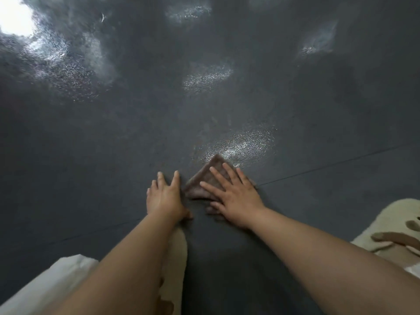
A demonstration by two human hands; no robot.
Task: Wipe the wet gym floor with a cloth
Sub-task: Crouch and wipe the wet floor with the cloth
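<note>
Wiping away here, and honestly I'd say I'm nowhere near done. My right hand (236, 198) is spread flat with straight fingers, pressing down on the brown cloth (204, 178), so no real grip on it, just palm pressure. The cloth sits folded on the dark gym floor (91, 155), its far corner touching a shiny wet patch (241, 145). My left hand (164, 197) is also flat and holding nothing, planted on the bare floor just left of the cloth.

What's left: lots. More glistening wet patches farther out, a mid one (208, 78), a big one far left (68, 71) and a couple far right. The floor near me looks matte, so I'd guess it's dry.

Nothing really blocks the way. My cream slippers (375, 228) are near on either side, and a seam line (341, 165) runs across the floor to the right.
</note>
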